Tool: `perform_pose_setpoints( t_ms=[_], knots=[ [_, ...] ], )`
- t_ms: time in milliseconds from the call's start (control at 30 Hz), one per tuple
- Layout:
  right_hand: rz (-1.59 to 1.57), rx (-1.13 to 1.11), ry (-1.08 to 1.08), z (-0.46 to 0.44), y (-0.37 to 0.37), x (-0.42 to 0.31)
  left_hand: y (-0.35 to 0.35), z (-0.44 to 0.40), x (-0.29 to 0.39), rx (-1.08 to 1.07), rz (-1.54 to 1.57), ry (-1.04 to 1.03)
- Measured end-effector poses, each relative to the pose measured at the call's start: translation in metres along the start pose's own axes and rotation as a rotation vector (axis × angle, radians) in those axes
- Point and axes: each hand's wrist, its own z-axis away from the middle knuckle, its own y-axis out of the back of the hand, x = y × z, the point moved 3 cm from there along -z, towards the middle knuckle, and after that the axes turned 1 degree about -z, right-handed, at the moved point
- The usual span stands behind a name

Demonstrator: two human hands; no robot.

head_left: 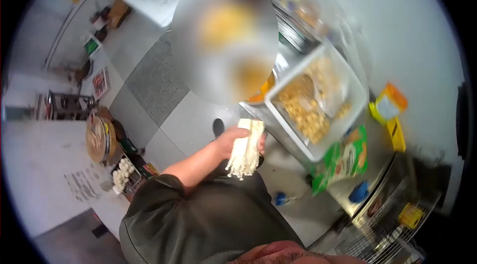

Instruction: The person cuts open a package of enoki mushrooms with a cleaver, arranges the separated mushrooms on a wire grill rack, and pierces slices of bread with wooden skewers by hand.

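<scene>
My left hand (229, 143) comes in from the left on a bare forearm below a dark sleeve. It is closed around a bundle of pale, thin-stemmed mushrooms (246, 152), with the small caps pointing down and the cut base up. The bundle is in the air in front of my dark shirt. To its upper right is a white plastic tub (356, 70) holding yellowish pieces and a clear plastic bag. My right hand does not show.
A large blurred patch hides the top centre. A green bag (343, 162) lies below the tub. Yellow packets (390, 102) are at the right, above a wire rack (377, 239). At the left are a round wooden container (97, 139) and white items (121, 174) in a basket.
</scene>
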Motion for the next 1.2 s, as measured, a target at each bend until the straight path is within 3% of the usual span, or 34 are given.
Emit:
perform_pose_setpoints(
  t_ms=[33, 67, 233, 267, 433, 567, 667, 700, 767, 833, 867, 1067, 1133, 1167, 1200],
  knots=[
    [-0.190, -0.165, 0.008, -0.017, -0.030, 0.003, 0.010, 0.014, 0.019, -0.022, -0.003, -0.076],
    [-0.019, -0.070, 0.083, -0.031, -0.066, 0.005, 0.021, 0.030, 0.036, 0.018, 0.035, -0.180],
    [-0.444, -0.431, 0.100, -0.095, -0.351, -0.021, 0.080, 0.144, 0.164, 0.134, 0.005, -0.538],
    [-0.748, -0.277, 0.112, -0.108, -0.396, -0.014, 0.087, 0.172, 0.193, 0.130, -0.017, -0.602],
    [-0.456, -0.409, -0.118, -0.161, -0.658, 0.092, 0.104, 0.300, 0.307, 0.271, -0.048, -0.849],
    [-0.322, -0.530, -0.245, -0.166, -0.889, 0.147, 0.113, 0.346, 0.357, 0.344, -0.046, -1.058],
    [-0.288, -0.534, -0.174, -0.141, -1.028, 0.146, 0.124, 0.365, 0.392, 0.348, -0.080, -1.146],
    [-0.243, -0.648, 0.008, -0.155, -1.073, 0.177, 0.126, 0.372, 0.406, 0.350, -0.097, -1.166],
    [-0.024, -0.674, 0.210, -0.139, -1.146, 0.195, 0.130, 0.381, 0.437, 0.417, -0.089, -1.216],
    [0.208, -0.755, 0.327, -0.095, -1.193, 0.192, 0.137, 0.386, 0.472, 0.430, -0.093, -1.231],
    [0.102, -0.719, 0.293, -0.060, -1.212, 0.187, 0.144, 0.388, 0.493, 0.430, -0.095, -1.243],
    [0.084, -0.864, 0.688, 0.085, -1.270, 0.225, 0.157, 0.401, 0.639, 0.510, -0.122, -1.201],
    [0.637, -1.455, 0.309, 0.125, -1.295, 0.220, 0.168, 0.394, 0.697, 0.519, -0.178, -1.105],
    [-0.065, -1.052, 0.732, 0.152, -1.284, 0.248, 0.174, 0.388, 0.721, 0.519, -0.197, -1.054],
    [-0.064, -1.090, 0.787, 0.174, -1.286, 0.262, 0.177, 0.379, 0.747, 0.539, -0.204, -1.003]
  ],
)
